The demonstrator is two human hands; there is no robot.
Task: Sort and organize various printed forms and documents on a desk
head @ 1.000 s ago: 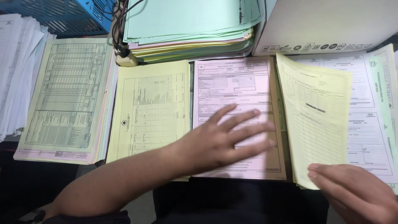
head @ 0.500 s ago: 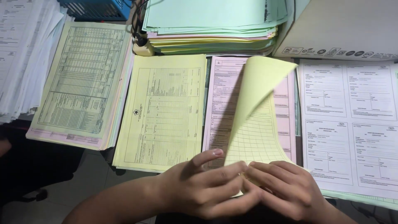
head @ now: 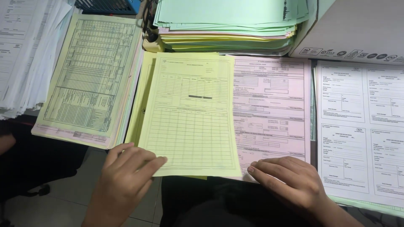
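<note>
Two bare hands, left hand [head: 122, 178]; right hand [head: 290, 183], short nails, sleeveless forearms

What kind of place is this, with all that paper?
Probably an office records desk: stacks of coloured forms, a pink form, white forms, and a cardboard box.

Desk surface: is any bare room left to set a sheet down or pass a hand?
Hardly any. Stacks butt together: green-lined stack, yellow sheet, pink forms, white forms, tall pile behind. Room remains only off the near edge, between the left hand and right hand.
</note>
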